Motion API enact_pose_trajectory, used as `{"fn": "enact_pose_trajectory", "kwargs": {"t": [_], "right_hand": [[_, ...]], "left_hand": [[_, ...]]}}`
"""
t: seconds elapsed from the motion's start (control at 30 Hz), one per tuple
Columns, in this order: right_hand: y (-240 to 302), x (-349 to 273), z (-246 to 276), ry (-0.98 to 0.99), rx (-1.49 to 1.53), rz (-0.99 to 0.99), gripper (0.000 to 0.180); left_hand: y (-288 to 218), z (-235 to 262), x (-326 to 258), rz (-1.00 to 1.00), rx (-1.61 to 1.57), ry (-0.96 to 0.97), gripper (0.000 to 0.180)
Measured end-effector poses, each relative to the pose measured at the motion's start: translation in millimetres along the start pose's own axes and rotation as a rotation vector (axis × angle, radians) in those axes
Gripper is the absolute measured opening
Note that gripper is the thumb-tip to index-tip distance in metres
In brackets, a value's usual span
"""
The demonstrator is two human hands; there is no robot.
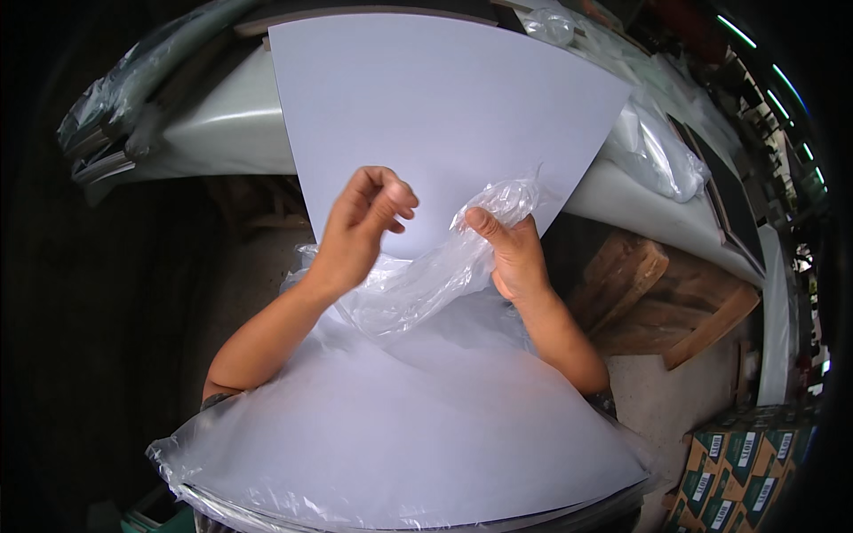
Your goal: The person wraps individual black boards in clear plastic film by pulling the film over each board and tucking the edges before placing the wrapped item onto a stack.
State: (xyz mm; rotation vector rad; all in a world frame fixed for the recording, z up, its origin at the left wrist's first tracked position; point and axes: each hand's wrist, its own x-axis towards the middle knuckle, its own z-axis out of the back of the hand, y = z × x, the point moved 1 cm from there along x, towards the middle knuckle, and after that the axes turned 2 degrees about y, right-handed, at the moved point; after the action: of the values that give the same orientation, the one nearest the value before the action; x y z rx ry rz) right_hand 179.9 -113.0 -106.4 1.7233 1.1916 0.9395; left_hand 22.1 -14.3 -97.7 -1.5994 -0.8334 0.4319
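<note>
Big white sheets point(400, 444) in clear wrap lie closest. Above them, 2 hands hold a thin plastic bag point(426, 275). Left hand point(355, 235) pinches its edge; right hand point(511, 253) curls around its bunched top. It looks light, soft, slippery, and best gripped at the edges. Wooden blocks point(657, 293) and boxes point(737, 471) sit right.

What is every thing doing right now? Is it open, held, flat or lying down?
left hand: raised, fingers curled at the bag's end.
right hand: shut on the bag's bunched part.
clear plastic bag: crumpled, stretched between both hands.
upper white sheet: flat, bare.
lower white sheet: flat, in plastic wrap.
wooden blocks: stacked, untouched.
cardboard boxes: closed, stacked.
</note>
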Motion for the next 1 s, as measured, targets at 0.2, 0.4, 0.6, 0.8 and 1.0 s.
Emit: {"fn": "enact_pose_trajectory", "kwargs": {"t": [0.2, 0.4, 0.6, 0.8, 1.0], "right_hand": [[1.1, -10.6, -9.1, -0.058, 0.160, -0.023, 0.022], [-9.7, -8.3, -1.6, -0.109, 0.187, -0.035, 0.030], [-5.3, -17.3, -7.7, 0.048, 0.102, 0.001, 0.023], [-3.5, -13.1, 6.7, -0.144, 0.061, 0.078, 0.021], [-10.0, -12.1, 8.5, -0.192, 0.120, 0.203, 0.016]], "left_hand": [[8.4, -13.1, 1.3, 0.074, 0.209, 0.091, 0.026], [8.4, -26.6, -9.4, -0.384, 0.311, -0.163, 0.020], [10.0, -20.2, -10.5, -0.031, 0.449, 0.189, 0.022], [10.0, -10.1, -5.6, 0.164, 0.269, 0.275, 0.031], [11.2, -4.4, -3.4, 0.149, 0.221, 0.189, 0.021]]}}
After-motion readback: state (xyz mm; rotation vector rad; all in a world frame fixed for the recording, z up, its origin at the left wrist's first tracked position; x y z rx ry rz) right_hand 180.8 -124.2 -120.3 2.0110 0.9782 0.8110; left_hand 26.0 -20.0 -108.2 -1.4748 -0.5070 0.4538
